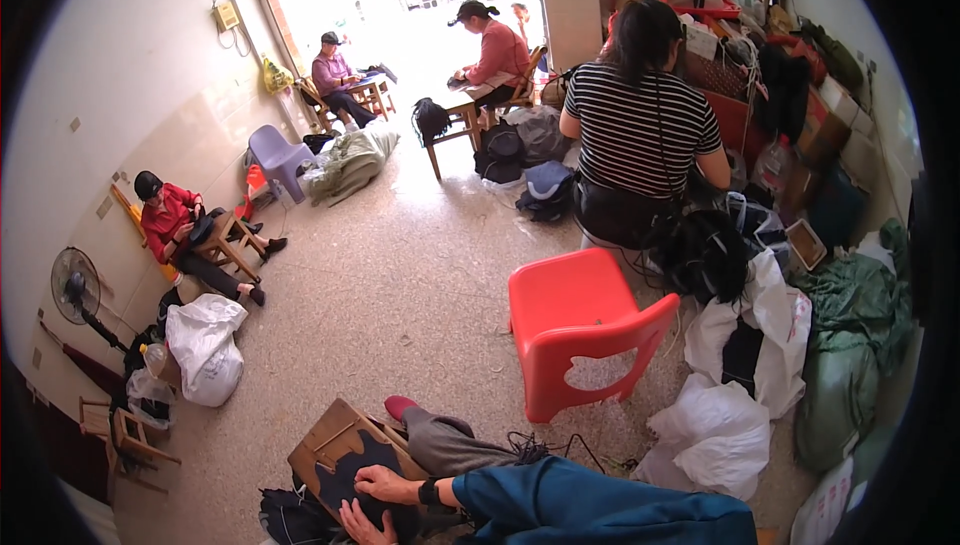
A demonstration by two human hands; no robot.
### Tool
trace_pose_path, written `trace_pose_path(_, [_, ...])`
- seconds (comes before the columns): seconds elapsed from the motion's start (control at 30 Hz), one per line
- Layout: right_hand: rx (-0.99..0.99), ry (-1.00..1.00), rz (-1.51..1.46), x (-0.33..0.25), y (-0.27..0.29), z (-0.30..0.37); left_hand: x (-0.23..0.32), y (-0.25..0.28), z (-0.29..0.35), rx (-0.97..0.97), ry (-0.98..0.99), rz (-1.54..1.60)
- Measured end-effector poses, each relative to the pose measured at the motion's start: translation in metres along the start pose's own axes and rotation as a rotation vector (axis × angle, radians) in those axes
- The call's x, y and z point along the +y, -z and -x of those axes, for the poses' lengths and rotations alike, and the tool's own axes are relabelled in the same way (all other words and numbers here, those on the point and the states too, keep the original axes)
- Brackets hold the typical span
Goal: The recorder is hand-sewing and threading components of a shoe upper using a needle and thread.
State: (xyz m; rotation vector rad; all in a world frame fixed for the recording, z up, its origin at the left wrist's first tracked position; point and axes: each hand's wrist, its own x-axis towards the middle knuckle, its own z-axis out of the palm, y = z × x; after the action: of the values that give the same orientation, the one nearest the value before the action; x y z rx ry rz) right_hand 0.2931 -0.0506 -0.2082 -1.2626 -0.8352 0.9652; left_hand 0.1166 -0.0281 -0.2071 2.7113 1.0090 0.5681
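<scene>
A dark navy fabric piece [352, 469] with a wavy edge lies on a small wooden stool [338, 427] at the bottom of the head view. My right hand [386, 485], with a dark band at its wrist and a blue sleeve behind it, rests on the fabric. Its fingers are curled together; whatever they hold is too small to make out. Nearer the lower edge, my left hand [364, 525] lies on the same fabric with its fingers spread. Dark cloth [295, 515] hangs or lies beside the stool's left side.
A red plastic chair [570, 295] stands to the right, near white bags [712, 435]. A person in stripes [645, 135] sits beyond it. Other people sit at small tables farther off. A fan [76, 287] and a white sack [205, 350] stand at left.
</scene>
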Motion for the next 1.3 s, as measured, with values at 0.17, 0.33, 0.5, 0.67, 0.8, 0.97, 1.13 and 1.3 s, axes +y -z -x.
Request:
trace_pose_path(0.17, [0.001,0.012,0.005,0.001,0.001,-0.002,-0.002,-0.004,-0.002,0.025,-0.009,-0.003])
trace_pose_path(0.33, [0.012,0.029,0.022,-0.001,0.004,0.0,0.001,-0.003,-0.002,0.017,-0.006,-0.005])
trace_pose_path(0.5, [0.013,0.014,0.025,0.006,0.0,0.003,0.023,0.013,0.0,0.165,-0.115,-0.118])
trace_pose_path(0.67, [0.068,0.286,0.149,0.029,0.005,-0.008,-0.005,-0.01,-0.001,0.013,-0.033,0.074])
trace_pose_path(0.8, [-0.099,0.22,0.14,-0.01,0.025,-0.017,0.001,-0.005,-0.01,0.019,0.004,0.12])
trace_pose_path(0.97, [-0.12,-0.102,0.095,-0.024,0.032,-0.031,0.003,0.002,-0.009,-0.033,0.144,0.085])
trace_pose_path(1.13, [-0.155,-0.284,0.055,-0.037,0.041,-0.051,0.005,0.012,-0.004,-0.145,0.223,0.105])
trace_pose_path(1.3, [0.111,-0.24,-0.14,-0.047,0.058,-0.069,0.01,0.015,-0.003,-0.13,0.202,0.122])
